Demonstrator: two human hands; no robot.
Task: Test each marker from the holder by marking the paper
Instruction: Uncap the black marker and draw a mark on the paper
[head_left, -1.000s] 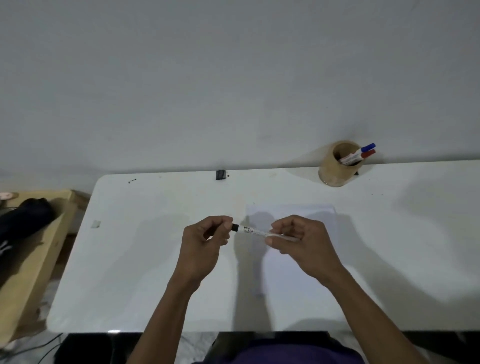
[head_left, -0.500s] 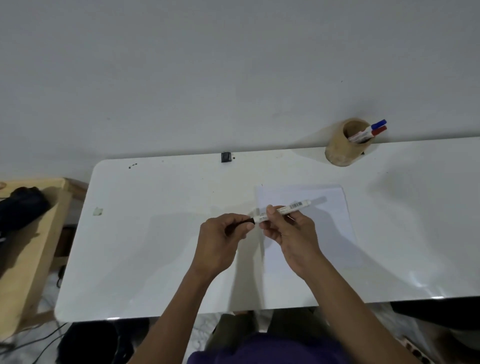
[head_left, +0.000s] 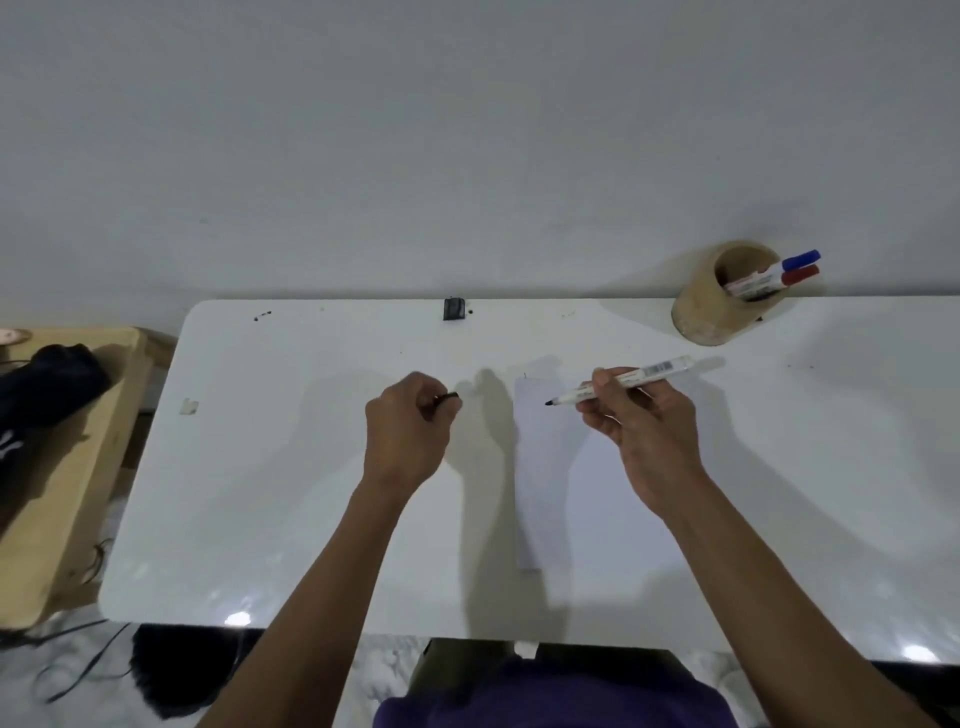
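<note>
A: Where is the marker (head_left: 621, 383) just now?

B: Right of the frame's centre, in the right hand (head_left: 641, 436). The grip there is closed round the white barrel, thumb and fingers pinching it near the writing end.

A: And how does it lie?

B: Its long axis runs from upper right down to lower left. The dark tip points left and a little down, over the upper left corner of the paper (head_left: 561, 499). I judge the tip is above the sheet, not yet touching; the view does not settle that.

A: So which way must it go?

B: Down, I think, and slightly toward the person, with the barrel tipped steeper so the tip meets the sheet. The paper lies directly under and below the grip in the frame, so the right hand is the nearer one.

A: The left hand (head_left: 408, 441)?

B: Curled shut on a small dark piece, likely the cap (head_left: 448, 397), left of centre over the bare desk (head_left: 270, 467), well apart from the paper.

A: The rest of the markers?

B: A blue-capped and a red-capped one stand in the holder (head_left: 717, 306) at upper right, near the desk's back edge
</note>
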